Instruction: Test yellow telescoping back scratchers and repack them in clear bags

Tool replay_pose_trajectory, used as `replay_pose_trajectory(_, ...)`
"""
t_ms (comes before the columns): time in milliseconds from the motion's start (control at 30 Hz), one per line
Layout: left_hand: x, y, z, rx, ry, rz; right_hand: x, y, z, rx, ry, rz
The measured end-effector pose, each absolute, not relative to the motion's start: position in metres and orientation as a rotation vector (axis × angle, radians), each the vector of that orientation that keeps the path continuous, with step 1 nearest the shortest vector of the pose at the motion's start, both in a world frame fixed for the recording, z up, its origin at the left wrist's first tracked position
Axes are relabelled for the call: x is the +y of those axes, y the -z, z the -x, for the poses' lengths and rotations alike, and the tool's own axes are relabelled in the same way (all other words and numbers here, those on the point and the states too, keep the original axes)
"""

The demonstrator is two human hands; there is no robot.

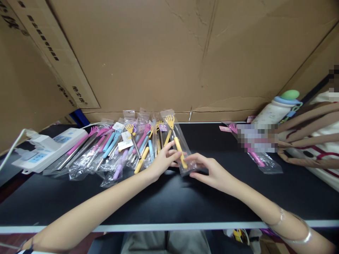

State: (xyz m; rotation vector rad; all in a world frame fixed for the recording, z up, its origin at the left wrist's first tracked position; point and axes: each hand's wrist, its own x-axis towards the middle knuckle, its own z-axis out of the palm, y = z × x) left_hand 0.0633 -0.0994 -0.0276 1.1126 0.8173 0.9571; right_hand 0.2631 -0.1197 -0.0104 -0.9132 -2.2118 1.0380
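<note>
A yellow back scratcher in a clear plastic bag (177,143) lies tilted over the black table (169,201). My left hand (164,160) pinches the bag's left side near the yellow handle. My right hand (212,171) grips the bag's lower end from the right. Just left of them sits a pile of bagged back scratchers (113,148) in pink, blue, purple and yellow.
A white power strip (50,148) with its cable lies at the far left. Cardboard walls (169,56) close off the back and left. At the right are a bagged pink scratcher (258,159), a white bottle with a green cap (278,107), and a striped bag (312,141).
</note>
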Motion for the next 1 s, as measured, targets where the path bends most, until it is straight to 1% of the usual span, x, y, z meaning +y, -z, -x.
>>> replay_pose_trajectory(100,-0.101,0.026,-0.064,0.815,-0.944,-1.113,-0.121,0.012,-0.264,-2.306,-0.729,0.895)
replay_pose_trajectory(300,-0.107,0.021,-0.065,0.804,-0.893,-1.148,-0.123,0.006,-0.264,-2.429,-0.059,0.723)
replay_pose_trajectory(533,-0.109,0.018,-0.066,0.798,-0.832,-1.159,-0.127,-0.002,-0.259,-2.419,0.421,0.599)
replay_pose_trajectory(700,-0.109,0.017,-0.066,0.814,-0.789,-1.213,-0.127,-0.001,-0.258,-2.336,0.604,0.573)
replay_pose_trajectory(867,-0.111,0.018,-0.064,0.79,-0.764,-1.226,-0.127,-0.001,-0.258,-2.3,0.656,0.521)
replay_pose_trajectory(1000,-0.116,0.016,-0.065,0.706,-0.719,-1.181,-0.127,0.002,-0.263,-2.295,0.612,0.546)
